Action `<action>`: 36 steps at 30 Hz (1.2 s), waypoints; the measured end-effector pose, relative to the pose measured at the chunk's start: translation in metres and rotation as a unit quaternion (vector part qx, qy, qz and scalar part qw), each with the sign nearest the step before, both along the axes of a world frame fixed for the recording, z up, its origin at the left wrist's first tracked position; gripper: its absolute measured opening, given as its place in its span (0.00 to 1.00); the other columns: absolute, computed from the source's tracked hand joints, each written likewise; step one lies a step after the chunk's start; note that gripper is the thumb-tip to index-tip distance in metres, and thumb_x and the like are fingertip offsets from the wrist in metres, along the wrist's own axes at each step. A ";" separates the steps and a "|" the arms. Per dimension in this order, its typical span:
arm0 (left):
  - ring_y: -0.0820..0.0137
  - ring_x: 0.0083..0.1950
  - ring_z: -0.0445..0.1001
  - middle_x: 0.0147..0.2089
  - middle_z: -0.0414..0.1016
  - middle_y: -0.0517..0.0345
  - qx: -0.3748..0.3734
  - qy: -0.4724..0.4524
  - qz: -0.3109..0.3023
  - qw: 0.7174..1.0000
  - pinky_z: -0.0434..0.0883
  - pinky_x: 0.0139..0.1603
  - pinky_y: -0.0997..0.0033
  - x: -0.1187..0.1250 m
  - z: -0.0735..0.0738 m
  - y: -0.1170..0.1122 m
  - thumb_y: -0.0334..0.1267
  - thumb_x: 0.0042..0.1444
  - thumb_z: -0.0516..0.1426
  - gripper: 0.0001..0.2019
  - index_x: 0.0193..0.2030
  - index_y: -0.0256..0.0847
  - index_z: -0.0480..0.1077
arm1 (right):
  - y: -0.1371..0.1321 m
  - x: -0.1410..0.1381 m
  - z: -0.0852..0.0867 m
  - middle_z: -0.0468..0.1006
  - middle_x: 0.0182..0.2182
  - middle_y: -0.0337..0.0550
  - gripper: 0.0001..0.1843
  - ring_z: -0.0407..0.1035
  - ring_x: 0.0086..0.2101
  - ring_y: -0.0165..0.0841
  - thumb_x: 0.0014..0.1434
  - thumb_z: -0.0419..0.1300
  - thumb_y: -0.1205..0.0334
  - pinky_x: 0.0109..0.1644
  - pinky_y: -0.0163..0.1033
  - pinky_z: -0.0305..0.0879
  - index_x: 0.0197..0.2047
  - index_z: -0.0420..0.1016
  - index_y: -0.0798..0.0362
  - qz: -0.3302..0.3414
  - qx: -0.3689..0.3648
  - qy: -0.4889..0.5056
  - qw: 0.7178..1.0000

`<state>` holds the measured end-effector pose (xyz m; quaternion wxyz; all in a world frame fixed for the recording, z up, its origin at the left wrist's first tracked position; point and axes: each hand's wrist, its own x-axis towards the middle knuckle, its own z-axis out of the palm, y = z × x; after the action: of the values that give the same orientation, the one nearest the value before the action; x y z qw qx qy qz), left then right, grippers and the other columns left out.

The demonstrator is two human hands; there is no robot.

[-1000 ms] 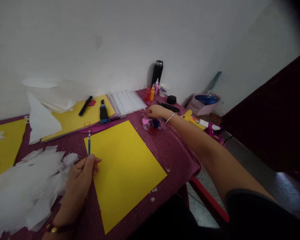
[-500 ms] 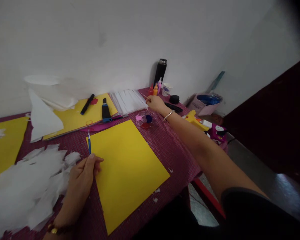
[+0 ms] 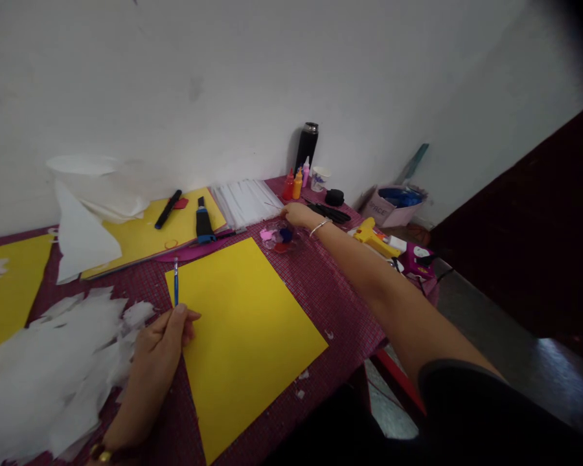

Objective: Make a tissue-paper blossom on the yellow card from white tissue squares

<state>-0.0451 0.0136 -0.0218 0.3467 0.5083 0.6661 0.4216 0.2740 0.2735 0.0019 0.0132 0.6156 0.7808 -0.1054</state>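
Note:
My left hand (image 3: 160, 346) is closed round a thin blue paintbrush (image 3: 175, 282), resting at the left edge of a yellow sheet of paper (image 3: 245, 330). Stretched far forward, my right hand (image 3: 296, 214) has its fingers curled at the far rim of a small clear paint palette (image 3: 280, 238) with pink, blue and red colours. What the fingers grip, if anything, is too small to make out. Three small paint bottles (image 3: 295, 182) stand just beyond it by a black flask (image 3: 307, 146).
Torn white paper (image 3: 43, 362) lies at the left. More yellow sheets (image 3: 140, 233) carry a black marker and a blue-and-black tool. A stack of white sheets (image 3: 245, 199), a yellow glue gun (image 3: 372, 235) and a pink box (image 3: 391, 204) lie toward the right, beyond the table edge.
My right hand lifted from the palette toward the white sheets, then came back down to the palette's rim. The left hand with the brush stayed put.

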 end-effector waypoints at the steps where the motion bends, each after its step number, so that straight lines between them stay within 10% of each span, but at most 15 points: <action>1: 0.69 0.25 0.66 0.22 0.68 0.61 0.003 -0.001 -0.001 1.000 0.63 0.26 0.70 0.000 0.000 0.000 0.55 0.58 0.52 0.20 0.31 0.40 0.74 | 0.001 -0.001 0.001 0.72 0.51 0.49 0.17 0.71 0.47 0.38 0.64 0.58 0.57 0.50 0.48 0.70 0.54 0.70 0.54 0.000 0.005 0.004 1.000; 8: 0.70 0.25 0.66 0.22 0.67 0.60 0.034 -0.006 -0.018 0.999 0.63 0.26 0.71 0.004 0.003 -0.002 0.52 0.62 0.47 0.22 0.30 0.39 0.73 | -0.018 -0.009 0.022 0.77 0.50 0.58 0.21 0.70 0.50 0.42 0.61 0.48 0.73 0.53 0.42 0.63 0.52 0.75 0.63 -0.021 0.107 0.072 0.991; 12: 0.70 0.25 0.66 0.21 0.68 0.59 0.031 -0.009 -0.008 0.999 0.63 0.27 0.71 0.008 0.007 -0.003 0.52 0.61 0.48 0.22 0.27 0.39 0.73 | -0.062 -0.024 0.037 0.79 0.38 0.49 0.18 0.71 0.37 0.34 0.56 0.51 0.72 0.40 0.35 0.63 0.47 0.76 0.61 0.000 0.113 0.190 0.975; 19: 0.69 0.26 0.67 0.21 0.68 0.59 0.086 0.146 -0.054 0.984 0.61 0.28 0.70 0.009 0.020 -0.010 0.51 0.58 0.52 0.20 0.23 0.40 0.71 | -0.163 -0.058 0.029 0.69 0.24 0.35 0.07 0.61 0.23 0.26 0.55 0.54 0.68 0.29 0.32 0.57 0.34 0.73 0.56 0.073 -0.036 0.508 0.857; 24: 0.70 0.22 0.63 0.18 0.64 0.61 0.070 0.204 -0.086 0.973 0.57 0.24 0.71 0.028 0.036 -0.011 0.52 0.58 0.52 0.22 0.20 0.41 0.69 | -0.204 -0.072 0.022 0.75 0.32 0.39 0.12 0.65 0.28 0.28 0.60 0.52 0.67 0.33 0.34 0.61 0.43 0.75 0.52 0.183 0.046 0.499 0.846; 31: 0.72 0.22 0.64 0.18 0.65 0.60 -0.007 0.026 -0.217 0.976 0.60 0.24 0.72 0.082 0.064 -0.021 0.53 0.59 0.50 0.24 0.21 0.39 0.70 | -0.212 -0.072 0.030 0.76 0.40 0.46 0.09 0.69 0.37 0.32 0.61 0.57 0.66 0.38 0.35 0.61 0.43 0.76 0.51 0.260 0.090 0.415 0.867; 36: 0.73 0.27 0.68 0.28 0.71 0.60 0.054 -0.096 -0.112 0.988 0.65 0.31 0.72 0.085 0.059 -0.012 0.48 0.61 0.52 0.17 0.45 0.39 0.74 | -0.191 -0.050 0.026 0.67 0.21 0.33 0.18 0.52 0.16 0.24 0.66 0.49 0.47 0.21 0.32 0.48 0.38 0.72 0.51 0.055 -0.084 0.727 0.679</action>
<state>0.0396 0.0019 0.0374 0.4263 0.5545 0.5449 0.4624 0.2240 0.0826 0.0277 -0.5009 0.2973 0.5651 -0.5843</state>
